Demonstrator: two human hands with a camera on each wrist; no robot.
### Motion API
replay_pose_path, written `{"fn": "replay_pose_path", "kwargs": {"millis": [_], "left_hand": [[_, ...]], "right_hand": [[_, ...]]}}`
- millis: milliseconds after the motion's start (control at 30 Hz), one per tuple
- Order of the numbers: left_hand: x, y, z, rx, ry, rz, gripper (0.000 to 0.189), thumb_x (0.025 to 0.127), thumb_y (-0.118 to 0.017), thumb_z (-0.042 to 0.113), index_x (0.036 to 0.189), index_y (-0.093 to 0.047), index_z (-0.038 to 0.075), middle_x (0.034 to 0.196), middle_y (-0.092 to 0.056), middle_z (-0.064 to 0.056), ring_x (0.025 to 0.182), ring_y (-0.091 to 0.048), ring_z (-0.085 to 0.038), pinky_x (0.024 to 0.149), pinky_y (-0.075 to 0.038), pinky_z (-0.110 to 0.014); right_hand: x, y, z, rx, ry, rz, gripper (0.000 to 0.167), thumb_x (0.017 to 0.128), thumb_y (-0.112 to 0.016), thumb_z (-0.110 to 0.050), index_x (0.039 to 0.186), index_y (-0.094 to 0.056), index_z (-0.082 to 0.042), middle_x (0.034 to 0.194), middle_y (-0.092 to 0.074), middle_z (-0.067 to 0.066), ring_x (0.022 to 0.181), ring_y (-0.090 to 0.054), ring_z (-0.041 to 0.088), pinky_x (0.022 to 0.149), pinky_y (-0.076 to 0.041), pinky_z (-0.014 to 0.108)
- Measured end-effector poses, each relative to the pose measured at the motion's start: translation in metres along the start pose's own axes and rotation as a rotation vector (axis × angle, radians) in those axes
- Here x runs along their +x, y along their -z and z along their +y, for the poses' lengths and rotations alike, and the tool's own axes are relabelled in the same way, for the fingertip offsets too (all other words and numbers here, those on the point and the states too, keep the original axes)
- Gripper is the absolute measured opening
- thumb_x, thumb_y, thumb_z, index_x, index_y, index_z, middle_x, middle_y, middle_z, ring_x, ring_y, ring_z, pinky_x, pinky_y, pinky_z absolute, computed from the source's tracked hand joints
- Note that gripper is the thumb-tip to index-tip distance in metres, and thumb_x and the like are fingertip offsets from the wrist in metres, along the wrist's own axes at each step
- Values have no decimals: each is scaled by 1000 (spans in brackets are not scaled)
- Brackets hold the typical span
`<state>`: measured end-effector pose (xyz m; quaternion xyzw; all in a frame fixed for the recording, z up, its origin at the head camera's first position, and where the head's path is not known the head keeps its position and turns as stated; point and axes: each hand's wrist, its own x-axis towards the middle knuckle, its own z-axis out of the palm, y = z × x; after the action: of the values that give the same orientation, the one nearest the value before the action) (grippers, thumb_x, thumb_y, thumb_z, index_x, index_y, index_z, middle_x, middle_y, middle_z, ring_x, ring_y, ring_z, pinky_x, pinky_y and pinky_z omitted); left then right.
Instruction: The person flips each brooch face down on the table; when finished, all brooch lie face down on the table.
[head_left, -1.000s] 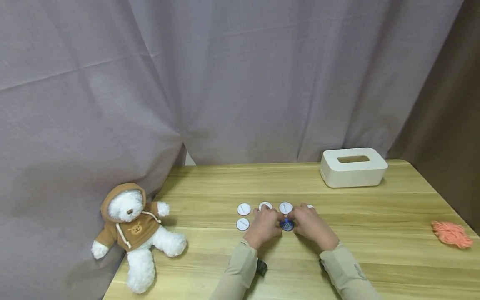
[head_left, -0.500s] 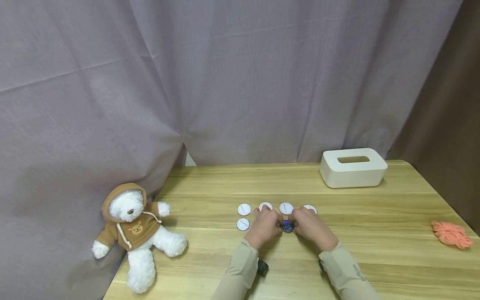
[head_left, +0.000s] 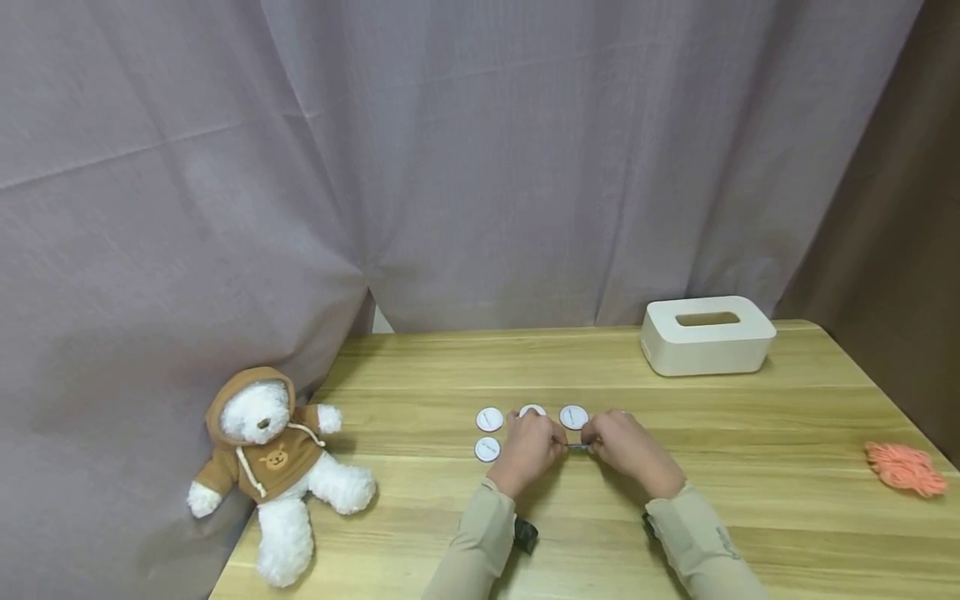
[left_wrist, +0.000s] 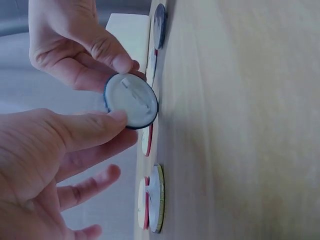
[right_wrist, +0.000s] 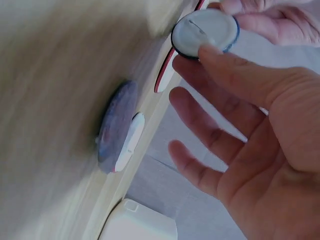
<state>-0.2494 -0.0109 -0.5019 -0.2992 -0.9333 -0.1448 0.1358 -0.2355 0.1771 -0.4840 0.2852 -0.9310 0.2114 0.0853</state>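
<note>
Between both hands a round pin badge (left_wrist: 131, 101) is held up over the table, its pale back and pin facing the wrist cameras. From one side my left hand (head_left: 528, 450) pinches its rim between thumb and forefinger, other fingers spread. My right hand (head_left: 630, 450) pinches the opposite rim with thumb and index finger. In the head view the badge shows only as a thin edge. Beyond the hands lie a white round badge (head_left: 573, 417) and another white badge (head_left: 532, 410), partly covered by the left hand. A dark purple badge (right_wrist: 119, 127) lies near the right hand.
Left of the hands, two white badges (head_left: 489, 419) lie one before the other. A white plush bear (head_left: 281, 467) in a brown hoodie sits at the table's left edge. A cream tissue box (head_left: 707, 337) stands at the back right, and coral yarn (head_left: 905, 469) lies far right.
The badge between the hands has tipped from showing its blue face to standing edge-on in the head view. The right hand has shifted slightly, now hiding the rightmost white badge.
</note>
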Motion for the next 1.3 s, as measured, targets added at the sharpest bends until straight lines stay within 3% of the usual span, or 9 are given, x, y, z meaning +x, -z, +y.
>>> {"fn": "replay_pose_path", "kwargs": {"millis": [133,333,533,767,967,1100,1300], "left_hand": [[1,1,1,9,31,40,10,79,-81,19,77,-81,30,79,-73,16,78,-58,-10,84,-42,-43],[2,1,2,-11,62,11,8,81,-81,20,81,-81,27,78,-72,15,76,-57,-9,85,-43,-43],[5,-2,3,-2,47,-2,8,79,-80,18,81,-80,25,76,-72,14,73,-62,-10,78,-41,-39],[6,-8,3,4,46,-47,14,73,-82,17,65,-72,22,77,-71,15,73,-62,-11,77,-40,-40],[4,-9,6,-39,83,-92,22,68,-86,17,85,-73,22,63,-59,17,74,-58,-10,77,-39,-42],[3,-10,7,-14,95,-97,22,67,-88,21,82,-72,22,72,-58,10,79,-55,-15,74,-38,-40],[2,-8,9,-21,100,-119,23,67,-86,18,89,-78,20,104,-65,-2,97,-53,-24,77,-37,-42]], "right_hand": [[1,1,-4,16,-38,-5,25,72,-69,11,65,-64,-12,63,-58,-9,60,-49,10,58,-44,32],[2,-2,-6,34,-84,19,25,69,-66,14,73,-67,-11,65,-62,-8,61,-53,10,61,-48,34],[1,-5,-7,52,-88,40,26,67,-66,14,80,-61,-8,58,-48,-12,57,-45,9,56,-42,30],[-1,-7,-9,56,-127,48,31,65,-73,11,83,-59,-10,59,-45,-11,59,-43,11,56,-39,31],[-1,-11,-6,36,-130,39,28,64,-72,8,79,-58,-11,60,-44,-11,59,-42,12,55,-38,31],[-1,-13,-5,11,-119,25,26,64,-72,6,76,-58,-12,60,-44,-11,60,-42,13,56,-37,32],[1,-14,-5,-17,-140,-22,25,65,-75,3,73,-58,-13,65,-47,-7,64,-45,16,60,-38,36]]}}
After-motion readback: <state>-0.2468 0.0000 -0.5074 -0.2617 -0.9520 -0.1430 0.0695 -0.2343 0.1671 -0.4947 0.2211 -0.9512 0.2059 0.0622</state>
